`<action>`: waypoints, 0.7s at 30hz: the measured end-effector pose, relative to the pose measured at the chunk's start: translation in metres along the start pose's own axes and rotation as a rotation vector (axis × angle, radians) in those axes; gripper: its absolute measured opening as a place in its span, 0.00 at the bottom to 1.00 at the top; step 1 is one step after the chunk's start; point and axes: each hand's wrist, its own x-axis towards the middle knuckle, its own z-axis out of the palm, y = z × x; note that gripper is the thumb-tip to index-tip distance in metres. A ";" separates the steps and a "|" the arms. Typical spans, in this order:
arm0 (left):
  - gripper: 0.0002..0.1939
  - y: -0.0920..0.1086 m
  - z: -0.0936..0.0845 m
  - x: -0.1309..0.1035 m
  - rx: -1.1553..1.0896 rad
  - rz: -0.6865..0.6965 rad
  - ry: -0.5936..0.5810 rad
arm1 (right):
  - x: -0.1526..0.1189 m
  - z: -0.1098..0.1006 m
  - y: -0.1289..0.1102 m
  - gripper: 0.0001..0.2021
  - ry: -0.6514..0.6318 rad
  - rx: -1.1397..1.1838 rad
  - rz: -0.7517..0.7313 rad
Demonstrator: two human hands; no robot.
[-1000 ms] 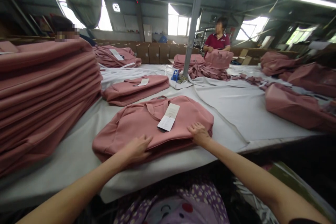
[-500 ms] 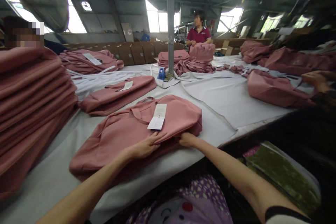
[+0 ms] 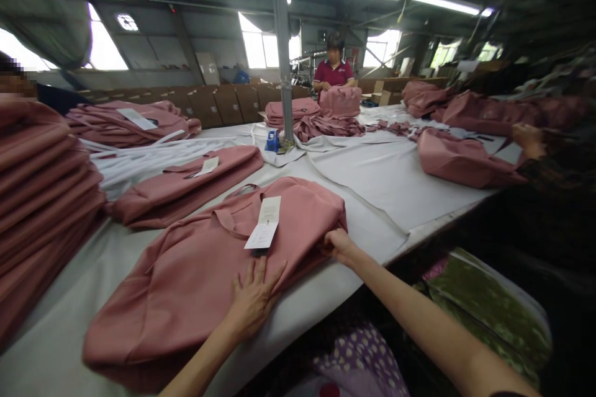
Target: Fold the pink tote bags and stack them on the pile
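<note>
The head view, the only one, looks across a wide table (image 3: pixel 400 180) covered in pale cloth. Near its front edge lies one pink bag (image 3: pixel 200 260), flat, handles up, with one white tag (image 3: pixel 264 231) resting on top. A second bag (image 3: pixel 186 183) with its own tag lies just behind it, toward the left. At the left edge stands one tall stack (image 3: pixel 41 198) of flat pink bags, too many layers to count surely. Further back on the left is one looser pile (image 3: pixel 135 119); at the far edge sits another pile (image 3: pixel 321 115) beside a steel post (image 3: pixel 282 49), with a small blue item (image 3: pixel 272 140) at the post's foot. One bulkier bag (image 3: pixel 460 161) lies toward the right edge, with more pink heaps beyond it.

Two forearms reach in from the bottom. The left hand (image 3: pixel 254 298) lies palm down on the near bag just below the tag, fingers spread wide and flat, pressing rather than gripping. The right hand (image 3: pixel 339 245) is at the bag's right corner, fingers curled in on the fabric there; the grip itself is partly hidden.

Three other people show: one in a red shirt (image 3: pixel 333 72) at the far edge with hands on a bag, part of one at the left behind the stack, and another's hand (image 3: pixel 528 136) at the right edge.
</note>
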 end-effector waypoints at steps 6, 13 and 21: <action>0.32 0.002 -0.001 -0.002 0.012 0.007 -0.012 | 0.011 -0.066 -0.036 0.26 0.049 -0.017 0.095; 0.31 0.007 -0.004 -0.004 -0.029 0.015 0.015 | 0.018 -0.023 -0.030 0.32 0.311 -0.404 0.043; 0.33 0.012 0.000 -0.001 -0.137 0.009 0.038 | 0.019 -0.050 -0.120 0.24 0.216 -0.831 -0.095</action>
